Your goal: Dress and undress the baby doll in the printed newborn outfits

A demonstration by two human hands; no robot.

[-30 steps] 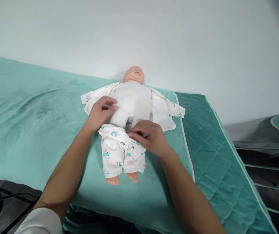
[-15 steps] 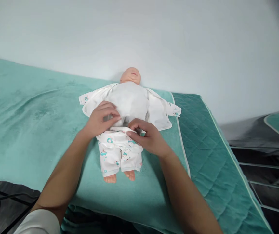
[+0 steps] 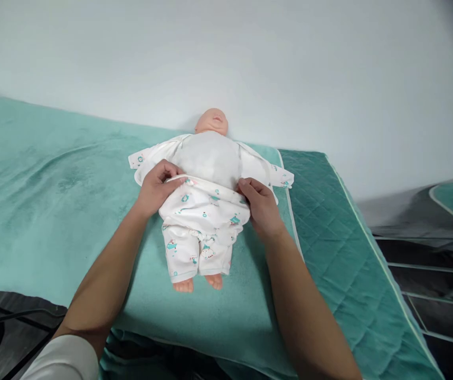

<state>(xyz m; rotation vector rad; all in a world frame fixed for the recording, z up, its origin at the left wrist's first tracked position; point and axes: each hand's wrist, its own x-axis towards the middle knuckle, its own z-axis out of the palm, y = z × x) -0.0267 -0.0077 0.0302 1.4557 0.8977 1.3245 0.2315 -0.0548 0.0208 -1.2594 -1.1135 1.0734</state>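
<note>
While the doll [image 3: 209, 157] lies face-up, left hand [image 3: 154, 190] and, apparently, right hand [image 3: 264, 208] pinch its printed trousers [image 3: 206, 210].

Before you are your two hands [image 3: 155, 191] [image 3: 263, 205], one doll [image 3: 210, 157] with one head [image 3: 211, 121] and two feet [image 3: 183, 285] [image 3: 214, 281], one top [image 3: 255, 167] with two sleeves [image 3: 140, 158] [image 3: 282, 178], one pair of trousers [image 3: 206, 214], one smooth green blanket [image 3: 72, 221] and one quilted green mat [image 3: 339, 243].
</note>
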